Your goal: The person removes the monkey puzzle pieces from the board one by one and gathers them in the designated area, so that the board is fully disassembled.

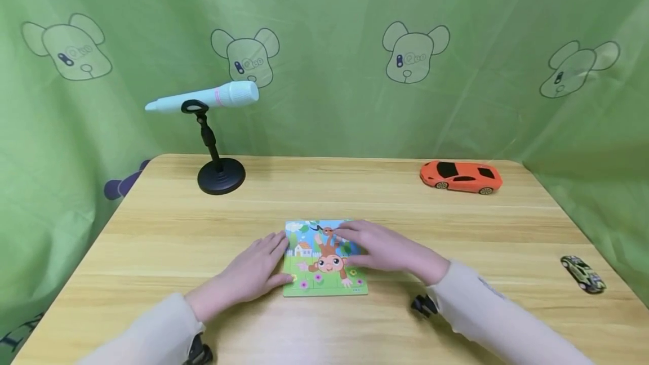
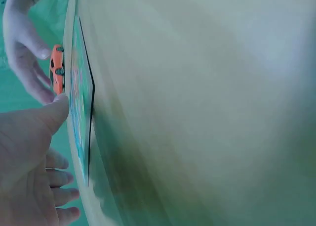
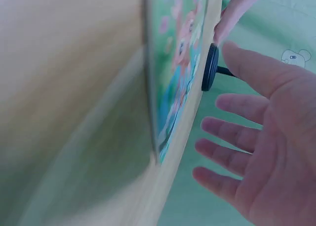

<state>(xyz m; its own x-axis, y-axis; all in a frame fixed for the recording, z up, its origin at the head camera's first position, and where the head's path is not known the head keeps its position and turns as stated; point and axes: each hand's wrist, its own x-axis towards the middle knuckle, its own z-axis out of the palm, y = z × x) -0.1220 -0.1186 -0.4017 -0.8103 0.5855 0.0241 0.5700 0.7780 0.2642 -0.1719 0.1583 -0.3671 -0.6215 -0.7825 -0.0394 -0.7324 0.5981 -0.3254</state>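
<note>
Nearest the camera, two pale sleeves [image 1: 152, 337] came in from the bottom edge, and the left hand [image 1: 250, 275] lay flat with its fingers [image 1: 274, 243] straight and loosely together, their tips resting on the left border of the monkey puzzle [image 1: 324, 261] and the thumb [image 1: 283, 280] touching its lower left corner; nothing was gripped. The puzzle lay flat on the wooden table [image 1: 152, 241], directly between the two sets of fingers. The right hand [image 1: 385, 249] rested on the puzzle's right side with fingers [image 1: 350, 228] extended across its upper right part, reaching inward towards the monkey's arm, palm down, pressing rather than pinching. In the left wrist view the left hand's thumb [image 2: 54, 114] touched the puzzle's edge [image 2: 79, 97] and the other fingers were relaxed and spread; in the right wrist view the right hand's fingers [image 3: 232, 132] were open and spread just off the puzzle [image 3: 173, 72], holding nothing. Out beyond the right fingers, well apart towards the table's right edge, sat a small dark toy car [image 1: 583, 274]. Farther beyond the right fingertips an orange toy car [image 1: 460, 177] stood near the back edge. Beyond the left fingertips a black round-based stand [image 1: 220, 176] held a pale blue toy microphone [image 1: 203, 98] tilted nearly level, and behind everything hung a green curtain [image 1: 329, 117] printed with bear heads
</note>
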